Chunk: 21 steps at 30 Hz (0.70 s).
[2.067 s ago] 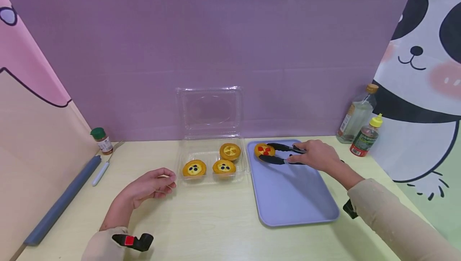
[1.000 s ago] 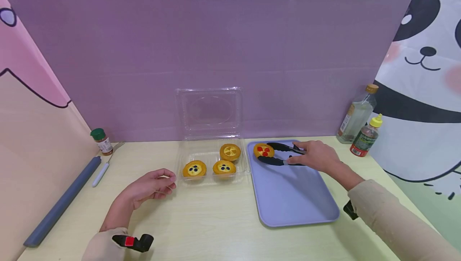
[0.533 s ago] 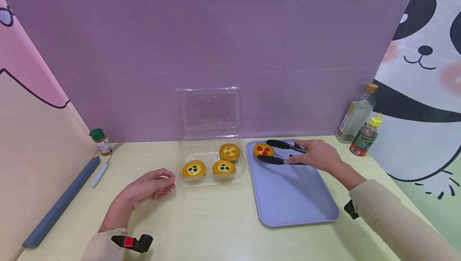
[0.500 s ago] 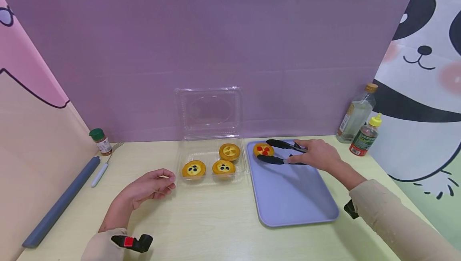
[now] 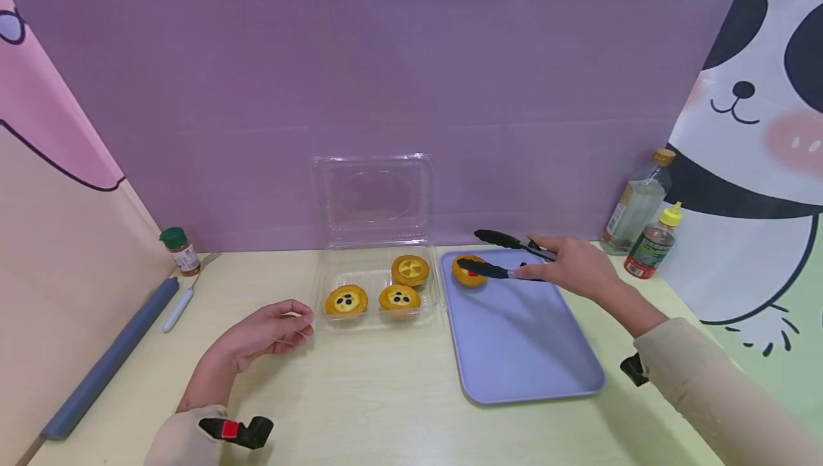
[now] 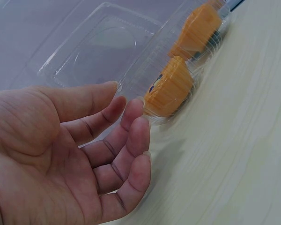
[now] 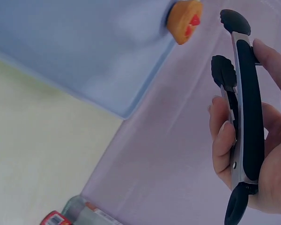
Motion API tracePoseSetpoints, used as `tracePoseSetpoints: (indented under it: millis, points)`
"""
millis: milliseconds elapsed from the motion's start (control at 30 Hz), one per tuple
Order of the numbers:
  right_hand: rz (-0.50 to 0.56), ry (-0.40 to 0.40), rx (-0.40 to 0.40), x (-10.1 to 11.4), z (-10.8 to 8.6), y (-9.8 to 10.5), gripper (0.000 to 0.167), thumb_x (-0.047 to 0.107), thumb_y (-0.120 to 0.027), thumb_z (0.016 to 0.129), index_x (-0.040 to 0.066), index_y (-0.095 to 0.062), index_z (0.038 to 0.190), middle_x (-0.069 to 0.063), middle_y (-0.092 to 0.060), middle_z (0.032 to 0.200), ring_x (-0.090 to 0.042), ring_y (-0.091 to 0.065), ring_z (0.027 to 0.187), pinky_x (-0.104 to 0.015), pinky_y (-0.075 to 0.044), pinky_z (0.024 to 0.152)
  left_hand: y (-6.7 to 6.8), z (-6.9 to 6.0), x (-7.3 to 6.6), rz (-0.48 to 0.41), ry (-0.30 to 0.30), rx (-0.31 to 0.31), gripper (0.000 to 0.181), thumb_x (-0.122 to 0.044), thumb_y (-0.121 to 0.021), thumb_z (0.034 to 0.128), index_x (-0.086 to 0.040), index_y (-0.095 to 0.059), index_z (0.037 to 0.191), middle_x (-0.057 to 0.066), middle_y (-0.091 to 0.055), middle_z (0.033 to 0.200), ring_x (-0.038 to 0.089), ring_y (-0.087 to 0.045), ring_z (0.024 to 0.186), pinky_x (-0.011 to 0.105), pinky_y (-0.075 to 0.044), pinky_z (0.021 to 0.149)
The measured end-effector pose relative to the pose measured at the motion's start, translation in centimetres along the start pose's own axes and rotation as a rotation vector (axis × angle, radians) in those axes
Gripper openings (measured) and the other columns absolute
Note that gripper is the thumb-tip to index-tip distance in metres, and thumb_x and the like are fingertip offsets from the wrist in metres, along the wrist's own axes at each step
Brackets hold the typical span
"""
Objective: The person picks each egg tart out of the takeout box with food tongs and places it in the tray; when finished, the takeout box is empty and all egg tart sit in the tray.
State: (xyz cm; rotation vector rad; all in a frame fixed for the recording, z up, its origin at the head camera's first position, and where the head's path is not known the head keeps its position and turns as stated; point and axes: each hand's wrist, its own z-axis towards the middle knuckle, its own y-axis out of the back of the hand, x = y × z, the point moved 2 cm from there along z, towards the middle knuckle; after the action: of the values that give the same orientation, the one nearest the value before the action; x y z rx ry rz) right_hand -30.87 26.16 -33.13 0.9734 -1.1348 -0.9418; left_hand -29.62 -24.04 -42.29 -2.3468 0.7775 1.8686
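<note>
Right hand (image 5: 579,266): clamped round black tongs (image 7: 251,108), above lilac tray (image 5: 521,352). Left hand (image 5: 270,331): relaxed, loosely curved, beside clear container (image 5: 353,264). Counter (image 5: 360,394): pale wood-grain. Backdrop (image 5: 386,58): purple.

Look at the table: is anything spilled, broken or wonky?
Nothing stands out. The three round golden tarts sit in the open clear plastic box, and the round red-topped golden tart sits on the flat lavender tray. I see no spill or damage.

No text readable; bottle labels (image 5: 646,254) too small.
</note>
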Motion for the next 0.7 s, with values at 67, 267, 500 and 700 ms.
tracePoseSetpoints:
  millis: [67, 267, 500, 700]
  points:
    - [0.012, 0.011, -0.01, 0.5, -0.1, 0.3, 0.09, 0.072, -0.071, 0.076, 0.022, -0.051, 0.148, -0.011, -0.073, 0.092, -0.02, -0.058, 0.074, -0.031, -0.034, 0.05, 0.0, 0.0, 0.0, -0.001, 0.0, 0.0, 0.034, -0.025, -0.056, 0.1027, 0.001, -0.052, 0.123, 0.005, -0.067, 0.1, 0.017, -0.062, 0.087, 0.032, -0.052, 0.079]
    - [0.036, 0.063, -0.036, 2.9, -0.4, 1.2, 0.083, 0.067, -0.075, 0.077, 0.024, -0.054, 0.145, -0.014, -0.061, 0.14, -0.017, -0.056, 0.066, -0.03, -0.033, 0.048, 0.1, 0.0, 0.1, 0.002, 0.003, -0.003, 0.034, -0.026, -0.056, 0.1027, 0.001, -0.052, 0.123, 0.005, -0.067, 0.1, 0.017, -0.062, 0.087, 0.032, -0.052, 0.079]
    - [0.073, 0.137, -0.069, 5.4, 0.0, 0.8, 0.079, 0.068, -0.076, 0.074, 0.03, -0.058, 0.141, -0.005, -0.065, 0.137, -0.012, -0.043, 0.058, -0.03, -0.028, 0.049, 0.0, 0.1, 0.1, 0.004, 0.005, -0.006, 0.033, -0.025, -0.055, 0.1033, 0.001, -0.052, 0.124, 0.005, -0.067, 0.101, 0.017, -0.062, 0.086, 0.032, -0.052, 0.079]
    - [0.041, 0.167, -0.05, 7.4, 0.5, 0.4, 0.081, 0.07, -0.076, 0.073, 0.032, -0.057, 0.141, -0.003, -0.068, 0.132, -0.024, -0.066, 0.094, -0.03, -0.044, 0.058, 0.0, 0.0, -0.2, 0.008, 0.011, -0.006, 0.033, -0.026, -0.056, 0.1032, 0.0, -0.052, 0.123, 0.005, -0.066, 0.101, 0.017, -0.062, 0.087, 0.032, -0.052, 0.079]
